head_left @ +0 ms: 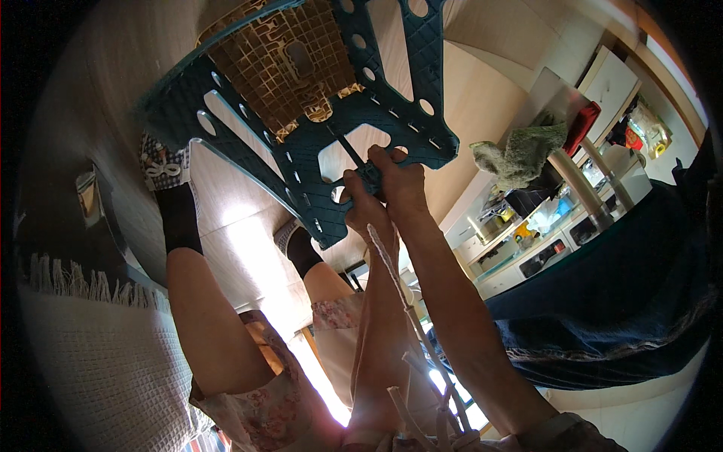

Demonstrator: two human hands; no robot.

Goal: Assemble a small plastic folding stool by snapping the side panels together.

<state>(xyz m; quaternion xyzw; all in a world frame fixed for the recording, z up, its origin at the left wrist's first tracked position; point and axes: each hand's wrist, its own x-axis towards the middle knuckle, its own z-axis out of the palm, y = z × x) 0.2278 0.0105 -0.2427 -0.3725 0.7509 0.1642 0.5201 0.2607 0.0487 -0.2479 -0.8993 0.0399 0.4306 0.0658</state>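
Note:
A folding step stool [316, 135] in dark green plastic, with a brown gridded panel [279, 64], is held up in front of me at the top of the view. Its slotted legs are spread apart. My left hand [367, 211] grips the middle of its near edge, thumb pressed on the small centre part. Close beside it, my right hand [401, 184] is closed on the same edge, fingers curled at a cut-out. Parts of the fingers of both hands are hidden behind the plastic. A pale twisted cord [392, 271] hangs in front of my left forearm.
Below the stool are my legs, with black socks and a checked slipper [164, 162] on the floor. A fringed cream cloth [98, 354] lies at left. To the right are a green towel [527, 151], a red item [584, 126], cluttered shelves and dark blue denim [602, 301].

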